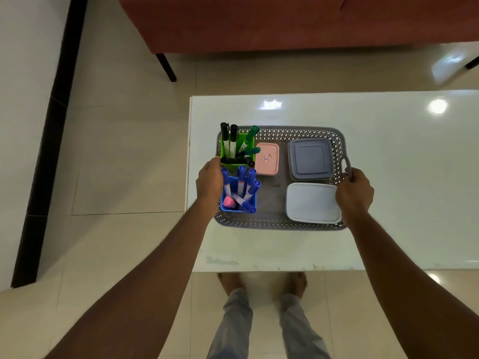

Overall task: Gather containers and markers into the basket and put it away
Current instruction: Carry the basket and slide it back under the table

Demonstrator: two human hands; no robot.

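Note:
A grey perforated basket [285, 132] sits on the white table [388, 164] near its left edge. Inside it stand a green holder [237, 167] with black and green markers [234, 141], and a blue holder [233, 208] with blue markers [242, 180] and a pink eraser [229, 202]. A pink lidded box [267, 158], a grey-blue lidded container [310, 159] and a white lidded container [312, 202] lie beside them. My left hand [209, 181] grips the basket's left side. My right hand [354, 191] is closed on the right handle.
A red sofa [285, 22] with black legs stands beyond the table. Beige floor tiles spread to the left, up to a wall with a dark skirting [51, 125]. My bare feet and grey trousers [259, 320] show below the table's near edge.

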